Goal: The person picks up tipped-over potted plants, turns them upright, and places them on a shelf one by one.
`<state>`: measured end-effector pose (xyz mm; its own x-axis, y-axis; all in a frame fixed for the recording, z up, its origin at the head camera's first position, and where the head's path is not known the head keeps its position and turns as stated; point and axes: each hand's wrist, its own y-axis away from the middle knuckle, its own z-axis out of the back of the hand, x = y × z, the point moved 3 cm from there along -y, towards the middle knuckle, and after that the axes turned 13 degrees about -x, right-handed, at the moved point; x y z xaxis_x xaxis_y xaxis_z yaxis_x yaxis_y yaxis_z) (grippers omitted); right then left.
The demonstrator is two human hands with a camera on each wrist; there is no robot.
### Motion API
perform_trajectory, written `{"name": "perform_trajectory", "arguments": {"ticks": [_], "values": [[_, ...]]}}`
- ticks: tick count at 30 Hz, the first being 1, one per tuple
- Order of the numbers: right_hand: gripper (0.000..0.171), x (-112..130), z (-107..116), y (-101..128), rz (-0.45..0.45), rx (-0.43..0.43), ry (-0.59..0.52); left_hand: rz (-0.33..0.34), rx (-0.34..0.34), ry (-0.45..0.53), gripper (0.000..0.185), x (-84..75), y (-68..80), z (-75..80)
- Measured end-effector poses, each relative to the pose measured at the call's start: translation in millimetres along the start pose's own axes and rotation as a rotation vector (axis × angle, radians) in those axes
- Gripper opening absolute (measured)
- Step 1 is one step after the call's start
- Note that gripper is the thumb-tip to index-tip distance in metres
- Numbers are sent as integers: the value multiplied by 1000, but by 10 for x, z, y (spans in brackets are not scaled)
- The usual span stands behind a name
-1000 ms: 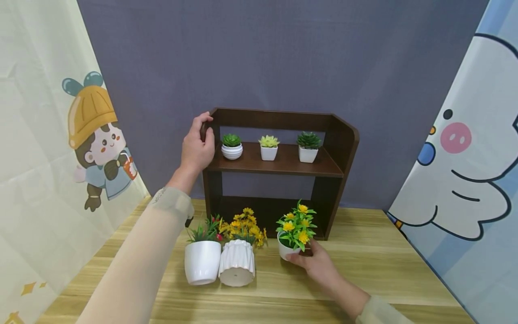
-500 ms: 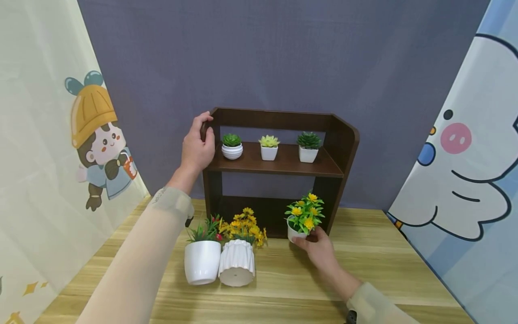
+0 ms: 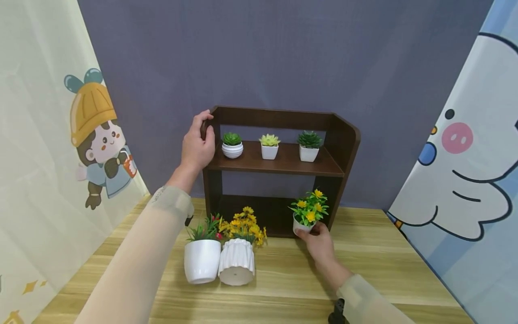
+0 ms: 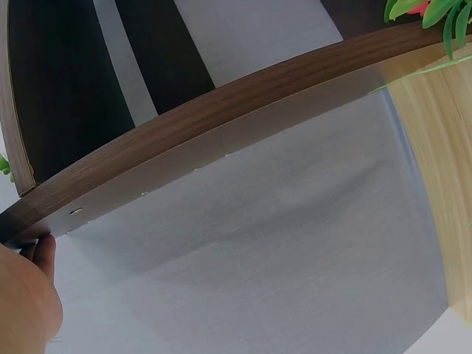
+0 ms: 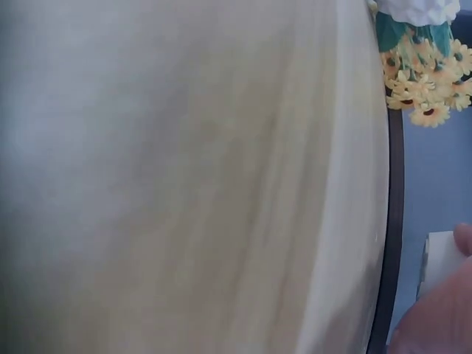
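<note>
**While both hands are engaged: shelf and flower pot**

Left hand (image 3: 197,146), grip closed round the dark shelf (image 3: 279,164) at its upper left post. Right hand (image 3: 319,240), grip holding the yellow-flower pot (image 3: 305,216) at the shelf's lower right opening. Two white pots (image 3: 218,265) on the bench (image 3: 384,270), near left.

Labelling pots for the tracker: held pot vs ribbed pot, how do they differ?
The held pot is upright at the shelf's lower opening, gripped by the right hand; the ribbed pot lies tipped on the table, untouched. The held pot looks smaller and smooth; the ribbed pot is fluted. Both are white with yellow flowers.
</note>
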<state>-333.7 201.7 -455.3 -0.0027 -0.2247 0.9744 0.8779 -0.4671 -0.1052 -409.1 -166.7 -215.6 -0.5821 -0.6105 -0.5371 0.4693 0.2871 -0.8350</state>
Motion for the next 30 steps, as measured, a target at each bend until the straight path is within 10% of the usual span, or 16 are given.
{"name": "perform_trajectory", "arguments": {"ticks": [30], "values": [[78, -46, -225, -333, -78, -88, 111, -12, -19, 1, 35, -9, 5, 4]]}}
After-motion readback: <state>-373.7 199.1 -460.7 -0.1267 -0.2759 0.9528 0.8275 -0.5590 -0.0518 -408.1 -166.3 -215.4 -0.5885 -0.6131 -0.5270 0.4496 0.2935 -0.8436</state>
